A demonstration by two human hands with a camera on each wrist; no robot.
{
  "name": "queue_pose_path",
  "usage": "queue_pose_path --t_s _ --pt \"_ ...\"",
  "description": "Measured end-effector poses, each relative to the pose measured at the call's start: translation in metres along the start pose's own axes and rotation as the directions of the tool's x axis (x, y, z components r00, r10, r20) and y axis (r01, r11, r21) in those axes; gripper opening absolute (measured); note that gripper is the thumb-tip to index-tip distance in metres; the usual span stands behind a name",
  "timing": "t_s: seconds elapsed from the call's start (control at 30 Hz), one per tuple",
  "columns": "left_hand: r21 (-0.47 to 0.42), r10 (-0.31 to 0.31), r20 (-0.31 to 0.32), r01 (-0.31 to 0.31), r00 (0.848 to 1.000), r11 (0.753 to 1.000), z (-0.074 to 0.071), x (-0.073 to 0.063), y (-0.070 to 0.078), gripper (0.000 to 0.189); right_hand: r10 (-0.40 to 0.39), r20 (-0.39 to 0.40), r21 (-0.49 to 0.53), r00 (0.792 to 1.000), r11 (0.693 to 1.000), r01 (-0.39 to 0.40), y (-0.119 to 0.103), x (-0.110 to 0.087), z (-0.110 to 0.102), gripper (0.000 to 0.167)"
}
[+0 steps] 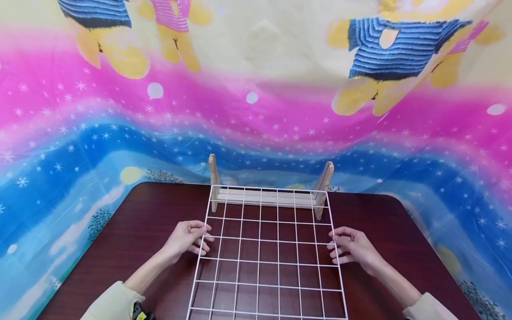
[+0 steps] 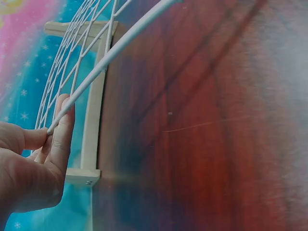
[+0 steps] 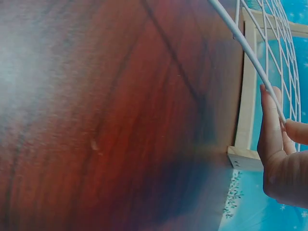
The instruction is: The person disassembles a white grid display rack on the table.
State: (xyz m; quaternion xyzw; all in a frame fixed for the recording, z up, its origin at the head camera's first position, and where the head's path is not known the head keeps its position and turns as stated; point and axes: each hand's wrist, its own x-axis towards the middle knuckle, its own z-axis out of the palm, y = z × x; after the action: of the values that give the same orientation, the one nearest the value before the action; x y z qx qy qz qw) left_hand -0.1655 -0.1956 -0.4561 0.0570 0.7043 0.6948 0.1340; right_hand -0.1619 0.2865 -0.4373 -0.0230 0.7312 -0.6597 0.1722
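Note:
A white wire grid panel (image 1: pixel 268 253) is held between both hands, raised over the dark red table. My left hand (image 1: pixel 189 240) pinches its left side wire, thumb on top and fingers beneath. On the opposite side my right hand (image 1: pixel 354 249) pinches the right side wire in the same manner. Behind the far end of the panel stands a pale wooden stand (image 1: pixel 266 198) with two upright side pieces joined by a crossbar. In the head view the panel's far edge overlaps that stand. The panel's near end runs out of the head view.
The dark red wood-grain table (image 1: pixel 120 249) has rounded far corners. Around and behind it hangs a printed cloth (image 1: pixel 256 115) with bears, snowflakes and pink and blue bands. A black band with a yellow mark (image 1: pixel 141 312) sits at the left sleeve.

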Motion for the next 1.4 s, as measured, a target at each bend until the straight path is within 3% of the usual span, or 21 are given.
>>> queue_pose_path --t_s 0.6,1.07,1.4 --pt "-0.014 -0.079 0.008 0.079 0.997 0.997 0.001 -0.006 -0.018 0.032 0.057 0.049 -0.022 0.997 0.998 -0.056 0.019 -0.002 0.005 0.033" --pt "-0.004 -0.134 0.023 0.134 0.991 0.991 0.004 -0.008 -0.029 0.026 0.094 0.073 -0.017 0.993 0.996 -0.093 0.035 -0.002 0.006 0.026" --pt "0.031 -0.162 0.025 0.161 0.986 0.986 0.008 -0.015 -0.034 0.024 0.082 0.125 -0.055 0.989 0.996 -0.075 0.040 -0.005 0.008 0.024"
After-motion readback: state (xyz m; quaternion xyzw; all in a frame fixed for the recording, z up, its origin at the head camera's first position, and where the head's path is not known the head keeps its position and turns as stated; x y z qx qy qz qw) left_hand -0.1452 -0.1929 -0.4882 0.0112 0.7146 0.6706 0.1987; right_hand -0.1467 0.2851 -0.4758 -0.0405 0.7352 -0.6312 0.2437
